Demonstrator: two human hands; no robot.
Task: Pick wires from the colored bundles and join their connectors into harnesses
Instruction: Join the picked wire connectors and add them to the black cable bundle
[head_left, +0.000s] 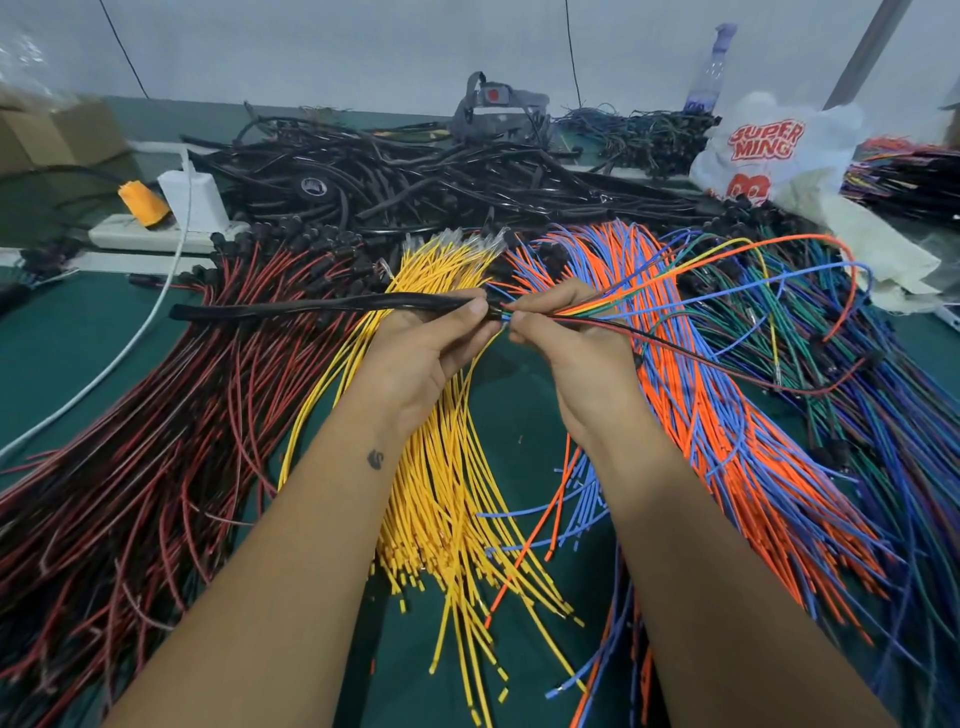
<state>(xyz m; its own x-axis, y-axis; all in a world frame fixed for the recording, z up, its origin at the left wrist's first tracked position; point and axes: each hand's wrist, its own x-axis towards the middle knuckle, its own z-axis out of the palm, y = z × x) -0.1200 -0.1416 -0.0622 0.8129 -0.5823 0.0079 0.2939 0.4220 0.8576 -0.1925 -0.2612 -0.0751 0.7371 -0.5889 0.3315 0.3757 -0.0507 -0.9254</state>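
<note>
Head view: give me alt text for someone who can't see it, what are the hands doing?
The left hand grips a black sleeve while the right hand pinches a mixed-colour wire group at its mouth. Below lie red-black wires, yellow wires and orange and blue wires on a green table.

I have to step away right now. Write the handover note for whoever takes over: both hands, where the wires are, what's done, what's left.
Left hand: pinches the open end of the black sleeve, which runs out to the left.
Right hand: pinches the mixed-colour wire group right at the sleeve mouth.
On the green table: red/black bundle, yellow bundle, orange/blue bundle.
Done: one wire set gathered.
Left: apparently feeding the set through the sleeve; joining connectors.
</note>
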